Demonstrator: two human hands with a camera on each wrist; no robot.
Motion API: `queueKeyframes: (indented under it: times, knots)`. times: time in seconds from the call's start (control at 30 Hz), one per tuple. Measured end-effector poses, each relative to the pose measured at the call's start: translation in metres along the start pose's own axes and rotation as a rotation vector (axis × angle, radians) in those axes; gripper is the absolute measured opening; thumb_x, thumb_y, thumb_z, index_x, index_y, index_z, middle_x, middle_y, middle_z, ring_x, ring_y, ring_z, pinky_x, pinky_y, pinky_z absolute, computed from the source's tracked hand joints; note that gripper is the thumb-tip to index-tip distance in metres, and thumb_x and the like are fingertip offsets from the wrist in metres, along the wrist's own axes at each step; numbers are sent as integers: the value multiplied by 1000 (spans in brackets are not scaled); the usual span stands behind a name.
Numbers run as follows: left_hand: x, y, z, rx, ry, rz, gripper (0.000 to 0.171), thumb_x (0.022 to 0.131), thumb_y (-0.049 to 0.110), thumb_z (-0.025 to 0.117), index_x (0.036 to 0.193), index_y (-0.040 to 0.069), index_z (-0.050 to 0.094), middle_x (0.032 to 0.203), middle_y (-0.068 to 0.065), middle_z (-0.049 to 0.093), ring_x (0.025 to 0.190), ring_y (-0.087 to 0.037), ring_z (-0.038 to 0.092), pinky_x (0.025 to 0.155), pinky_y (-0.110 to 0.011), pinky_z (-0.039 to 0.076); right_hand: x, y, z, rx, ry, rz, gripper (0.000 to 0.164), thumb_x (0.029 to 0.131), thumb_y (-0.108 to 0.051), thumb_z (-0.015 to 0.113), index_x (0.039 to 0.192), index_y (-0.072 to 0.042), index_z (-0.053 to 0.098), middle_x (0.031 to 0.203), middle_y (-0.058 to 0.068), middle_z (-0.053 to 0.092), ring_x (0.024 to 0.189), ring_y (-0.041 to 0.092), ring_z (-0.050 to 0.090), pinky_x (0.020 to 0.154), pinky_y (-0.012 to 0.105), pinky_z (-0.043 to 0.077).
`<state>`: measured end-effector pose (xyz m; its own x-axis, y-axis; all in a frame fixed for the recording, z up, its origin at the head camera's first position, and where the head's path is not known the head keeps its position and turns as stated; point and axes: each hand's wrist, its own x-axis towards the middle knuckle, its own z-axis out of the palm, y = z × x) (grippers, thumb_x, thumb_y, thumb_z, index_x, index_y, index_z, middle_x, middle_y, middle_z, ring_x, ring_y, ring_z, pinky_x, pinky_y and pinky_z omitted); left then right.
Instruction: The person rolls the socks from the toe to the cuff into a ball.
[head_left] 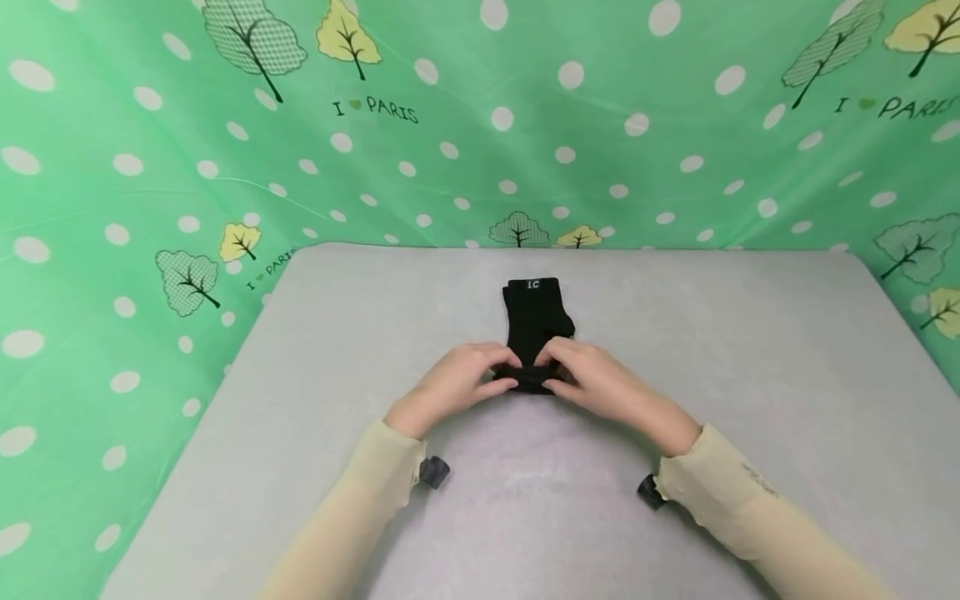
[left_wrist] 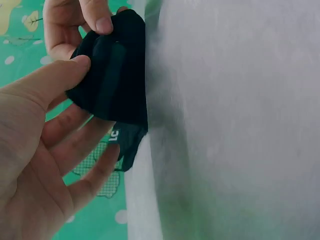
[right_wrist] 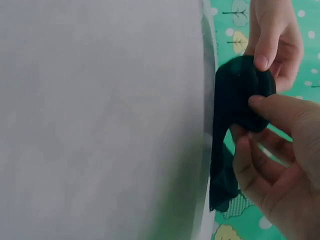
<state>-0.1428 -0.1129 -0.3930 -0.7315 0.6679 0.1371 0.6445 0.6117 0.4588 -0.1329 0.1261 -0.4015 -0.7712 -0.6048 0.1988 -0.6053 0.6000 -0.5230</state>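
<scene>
A black sock [head_left: 531, 321] lies on the grey table, its cuff with white "LC" letters pointing to the far side. A second layer edge shows beside the cuff, so there may be two socks together. The near toe end is rolled or folded over. My left hand [head_left: 463, 377] pinches the left side of that fold between thumb and fingers. On the right side, my right hand [head_left: 596, 382] pinches the same fold. In the left wrist view the folded sock [left_wrist: 112, 75] stands raised off the surface, with both thumbs on its near face.
The grey table [head_left: 360, 317] extends around the sock on all sides. Behind it hangs a green curtain [head_left: 450, 100] with white dots and trees. Dark wrist devices [head_left: 435, 472] sit at both sleeve cuffs.
</scene>
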Motion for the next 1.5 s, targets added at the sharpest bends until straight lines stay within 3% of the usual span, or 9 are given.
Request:
queueKeyframes:
  times: [0.17,0.33,0.53,0.7,0.87,0.97,1.17,1.37,1.5]
  knots:
    - [0,1,1,-16,-35,35,14,94,21,70,105,13,73,100,2,70,83,-11,63,79,-23,52,-4,3,-2,2,-19,-11,16,89,-8,74,103,-12,68,100,0,69,84,11,64,75,29,55]
    - [2,1,5,-52,-79,9,17,94,21,70,106,12,76,103,1,75,91,-11,68,86,-26,54,-7,4,-1,33,-71,49,9,91,-10,71,100,-9,73,96,1,74,86,12,66,77,31,56]
    - [10,2,12,-69,-119,-136,15,91,22,72,102,15,79,98,2,77,90,-13,70,84,-27,54,-9,3,2,107,-125,190,9,91,-10,70,97,-5,76,89,4,76,78,9,66,71,26,54]
    - [21,5,16,-75,-138,-292,10,88,23,77,90,15,71,79,5,70,73,-9,61,69,-23,47,-5,1,2,103,-104,259,7,88,-8,73,93,-4,76,81,4,74,72,9,63,67,25,51]
    - [25,10,17,7,-154,-280,26,88,23,77,79,16,54,74,3,54,68,-10,50,63,-21,39,-3,0,5,73,-67,302,12,86,-6,75,85,-10,64,71,-2,61,64,9,53,62,25,43]
    - [23,13,18,52,-155,-250,21,90,19,75,80,17,57,78,3,51,71,-11,50,64,-21,39,-3,-1,8,37,-34,273,21,84,-5,77,80,-13,58,68,-3,56,62,8,49,60,23,40]
    - [13,17,17,154,-152,-229,6,91,13,71,91,19,71,89,4,60,80,-11,59,72,-24,50,-6,-7,14,-86,52,210,17,81,-4,80,74,-14,68,70,-3,60,64,7,54,62,24,46]
    - [5,20,11,199,-190,-264,17,87,26,75,104,25,76,108,11,68,83,-7,61,74,-28,53,-12,-11,10,-148,63,132,8,79,-5,81,80,-10,74,76,0,66,68,9,60,64,26,51]
    - [4,14,10,191,-198,-259,22,84,31,80,105,27,75,105,13,68,80,-5,57,72,-26,50,-14,-10,7,-142,20,95,14,76,-10,84,85,-9,74,77,-1,65,69,8,58,64,25,50]
